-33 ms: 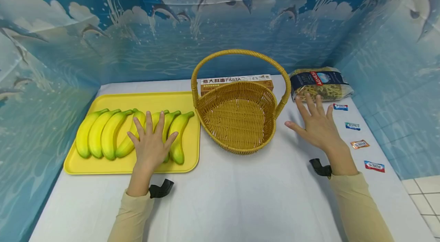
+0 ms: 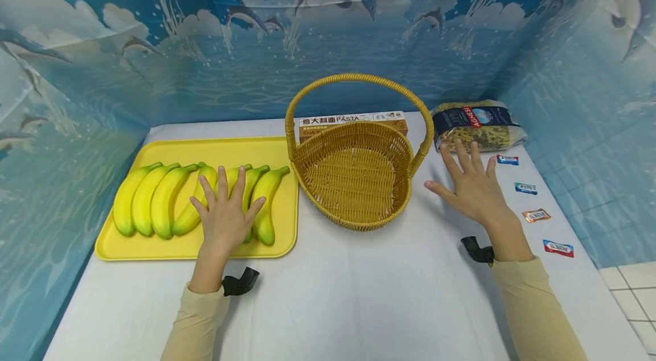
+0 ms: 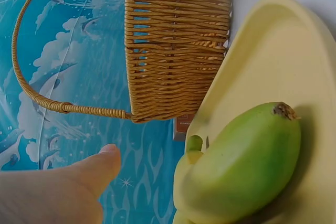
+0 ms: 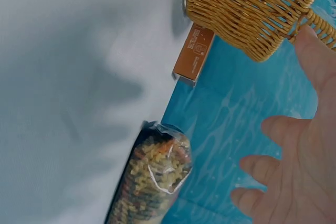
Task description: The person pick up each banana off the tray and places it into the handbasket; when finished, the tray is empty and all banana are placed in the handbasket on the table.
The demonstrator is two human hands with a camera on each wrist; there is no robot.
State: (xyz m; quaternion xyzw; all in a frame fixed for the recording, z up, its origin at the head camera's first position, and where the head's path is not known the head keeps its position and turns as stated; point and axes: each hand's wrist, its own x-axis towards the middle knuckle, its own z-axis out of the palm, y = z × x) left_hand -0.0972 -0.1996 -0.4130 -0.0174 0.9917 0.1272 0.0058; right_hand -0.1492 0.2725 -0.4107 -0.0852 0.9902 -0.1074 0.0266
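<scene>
My left hand is held with fingers spread over the row of bananas, covering part of it. Those bananas lie side by side on a yellow tray; in the left wrist view one greenish banana shows large at the tray's edge, with my thumb well apart from it. My right hand, fingers also spread, hovers over the white table just in front of a bag of pasta. In the right wrist view its fingers hold nothing, and the twisted pasta shows through the bag's clear film.
A wicker basket with a tall arched handle stands between the hands. Behind it lies a pasta box. Several small wrapped bars line the table's right side. A dolphin-print curtain encloses the back and sides.
</scene>
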